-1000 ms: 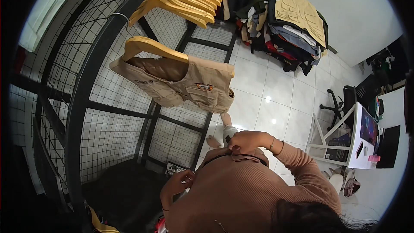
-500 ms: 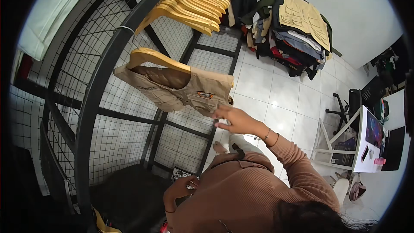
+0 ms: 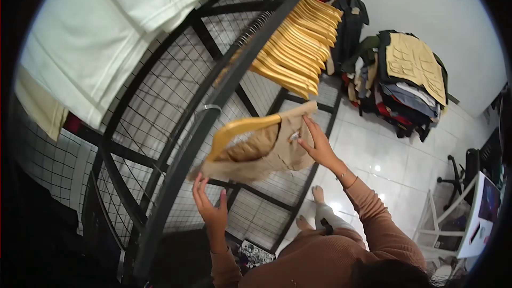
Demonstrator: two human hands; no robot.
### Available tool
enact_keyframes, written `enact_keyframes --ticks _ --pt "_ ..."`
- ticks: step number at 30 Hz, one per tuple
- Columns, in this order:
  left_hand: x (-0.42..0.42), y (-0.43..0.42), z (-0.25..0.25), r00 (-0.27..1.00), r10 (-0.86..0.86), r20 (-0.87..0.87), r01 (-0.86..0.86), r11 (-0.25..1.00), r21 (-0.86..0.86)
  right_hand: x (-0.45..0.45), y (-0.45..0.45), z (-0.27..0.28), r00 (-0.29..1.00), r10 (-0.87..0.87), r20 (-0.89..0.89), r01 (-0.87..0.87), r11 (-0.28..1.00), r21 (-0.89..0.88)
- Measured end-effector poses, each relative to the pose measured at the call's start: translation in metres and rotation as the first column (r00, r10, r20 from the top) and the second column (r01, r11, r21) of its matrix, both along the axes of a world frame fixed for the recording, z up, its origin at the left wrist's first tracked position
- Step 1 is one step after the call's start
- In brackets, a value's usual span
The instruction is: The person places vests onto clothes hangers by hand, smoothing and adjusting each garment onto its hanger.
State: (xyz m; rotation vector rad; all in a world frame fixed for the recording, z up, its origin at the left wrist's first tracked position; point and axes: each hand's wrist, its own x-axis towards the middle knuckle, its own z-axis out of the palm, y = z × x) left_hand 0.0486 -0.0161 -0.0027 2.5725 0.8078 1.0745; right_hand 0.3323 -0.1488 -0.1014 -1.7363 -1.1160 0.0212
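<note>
Your hands are apart & both open. Your L hand [image 3: 209,208] has its fingertips up by one shoulder of the tan vest [image 3: 296,152]; can't tell if they touch it. Your R hand [image 3: 320,149] is on the vest's other side, fingers spread on the cloth. The vest is on a wood hanger [image 3: 242,127], which hangs from the black bar [image 3: 226,89], w/ a row of hangers [image 3: 293,53] next to it.

The floor [image 3: 386,152] is white, shiny tile w/ thin lines & bright spots of light. Your bare feet [image 3: 318,194] are on it. A big clothes pile [image 3: 408,98] sits on the floor nr the plain white wall [image 3: 426,5], & a dark shirt [image 3: 350,21] hangs beside it. Black wire mesh [image 3: 184,82] is behind the bar. White cloth [image 3: 101,48] hangs at top L. A white desk [image 3: 473,234] & black chair [image 3: 460,176] are at the far R.
</note>
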Motion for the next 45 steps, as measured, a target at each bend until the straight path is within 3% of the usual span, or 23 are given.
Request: enact_keyframes --ticks 2,3,5,6,8,11,13,15,19,21,22,25,26,29,30,32,33,35,36,38,40,43,45 --pt "0.015 0.018 0.017 0.983 0.181 0.028 -0.183 0.96 0.212 0.005 0.018 0.004 0.995 -0.095 -0.025 0.096 0.994 0.058" --pt "0.016 0.029 0.016 0.981 0.193 0.03 -0.195 0.954 0.227 0.006 0.027 0.009 0.989 -0.142 -0.046 0.146 0.986 0.082" --pt "0.004 0.051 0.002 0.981 -0.004 -0.193 -0.037 0.977 -0.209 0.007 0.04 0.022 0.981 -0.193 -0.029 0.195 0.967 0.164" --pt "0.004 0.056 0.0 0.955 -0.136 -0.264 0.009 0.903 -0.43 0.006 0.046 0.034 0.966 -0.257 -0.015 0.254 0.94 0.228" --pt "0.008 0.054 0.007 0.932 -0.196 -0.304 0.021 0.869 -0.495 0.01 0.06 0.053 0.948 -0.319 -0.012 0.308 0.904 0.297" --pt "0.01 0.052 0.003 0.913 -0.278 -0.298 0.025 0.768 -0.64 0.018 0.08 0.07 0.987 -0.107 0.118 0.023 0.829 0.559" --pt "0.007 0.049 -0.002 0.928 -0.307 -0.211 0.035 0.635 -0.771 0.033 0.099 0.063 0.981 -0.029 0.191 -0.066 0.878 0.473" --pt "0.005 0.044 -0.003 0.931 -0.278 -0.237 -0.006 0.638 -0.77 0.049 0.123 0.054 0.938 0.124 0.323 -0.219 0.936 0.277" --pt "-0.001 0.027 -0.002 0.938 -0.217 -0.27 -0.074 0.636 -0.768 0.081 0.15 0.048 0.941 0.024 0.336 -0.163 0.905 0.393" --pt "-0.002 0.022 -0.001 0.945 -0.205 -0.255 -0.059 0.66 -0.749 0.084 0.155 0.047 0.996 -0.043 -0.082 0.065 0.957 0.284" --pt "-0.003 0.017 -0.002 0.947 -0.202 -0.252 -0.06 0.656 -0.753 0.079 0.15 0.05 0.996 -0.039 -0.079 0.059 0.959 0.279" --pt "-0.001 0.01 -0.005 0.963 -0.199 -0.18 -0.016 0.624 -0.781 0.055 0.135 0.081 0.988 -0.098 0.116 0.009 0.797 0.603" --pt "0.0 0.009 -0.005 0.962 -0.207 -0.176 -0.008 0.625 -0.781 0.05 0.135 0.08 0.987 -0.107 0.12 0.013 0.797 0.604" --pt "0.002 0.007 -0.004 0.923 -0.231 -0.308 -0.095 0.639 -0.764 0.034 0.141 0.052 0.945 0.125 0.304 -0.275 0.807 0.523" --pt "0.001 0.008 -0.004 0.92 -0.239 -0.312 -0.091 0.643 -0.761 0.037 0.143 0.047 0.947 0.114 0.301 -0.265 0.807 0.527" --pt "0.0 0.014 -0.008 0.956 -0.239 -0.168 0.026 0.642 -0.767 0.058 0.145 0.048 0.987 0.004 0.159 -0.082 0.869 0.487" --pt "-0.001 0.019 -0.008 0.956 -0.242 -0.167 0.033 0.652 -0.758 0.06 0.141 0.053 0.987 -0.004 0.163 -0.079 0.863 0.499" --pt "-0.004 0.025 -0.011 0.959 -0.268 -0.091 0.087 0.585 -0.807 0.056 0.13 0.06 0.986 -0.148 -0.08 0.158 0.978 0.136" --pt "-0.007 0.023 -0.014 0.958 -0.283 -0.049 0.118 0.543 -0.832 0.042 0.123 0.065 0.984 -0.159 -0.074 0.168 0.976 0.136" --pt "-0.009 0.016 -0.02 0.957 -0.29 -0.025 0.138 0.526 -0.839 0.002 0.11 0.078 0.896 -0.396 -0.201 0.436 0.694 0.573" --pt "-0.003 0.01 -0.028 0.961 -0.277 0.013 0.154 0.493 -0.856 -0.055 0.095 0.073 0.955 -0.213 -0.208 0.296 0.613 0.732" --pt "-0.004 -0.006 -0.037 0.897 -0.339 0.283 0.404 0.374 -0.835 -0.152 0.08 0.043 0.972 -0.096 -0.214 0.221 0.683 0.697" --pt "-0.001 -0.007 -0.037 0.841 -0.368 0.398 0.516 0.321 -0.794 -0.192 0.077 0.012 0.949 0.111 -0.294 0.08 0.819 0.569"
